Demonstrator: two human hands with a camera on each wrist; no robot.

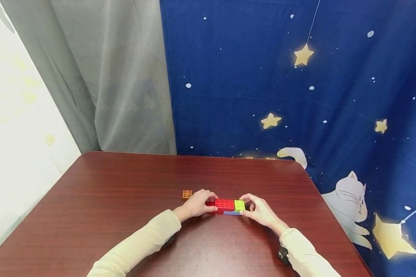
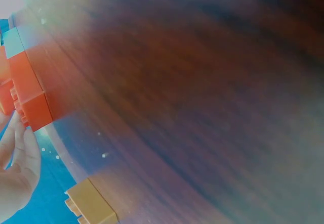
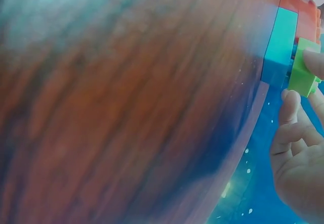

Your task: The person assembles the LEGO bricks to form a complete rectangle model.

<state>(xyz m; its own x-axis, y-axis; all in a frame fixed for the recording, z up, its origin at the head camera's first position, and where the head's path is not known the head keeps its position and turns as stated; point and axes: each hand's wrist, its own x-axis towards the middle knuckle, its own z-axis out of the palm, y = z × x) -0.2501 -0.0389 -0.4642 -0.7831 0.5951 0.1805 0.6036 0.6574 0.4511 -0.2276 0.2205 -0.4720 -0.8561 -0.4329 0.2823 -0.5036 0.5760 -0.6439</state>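
Observation:
A low stack of toy building bricks lies on the table. A red brick [image 1: 224, 204] and a lime green brick [image 1: 239, 206] sit side by side on top, over a blue brick [image 3: 280, 47] and a lower red brick [image 2: 30, 90]. My left hand [image 1: 197, 204] holds the red end of the stack between thumb and fingers. With thumb and fingers my right hand [image 1: 261, 210] pinches the green brick. Blue studs show in a narrow gap under the green brick in the right wrist view.
A small orange-brown brick [image 1: 187, 194] stands on the dark red wooden table [image 1: 124, 181], just behind my left hand. Beyond the table's far edge hang a blue star-patterned curtain [image 1: 228, 96] and a grey curtain [image 1: 135, 96].

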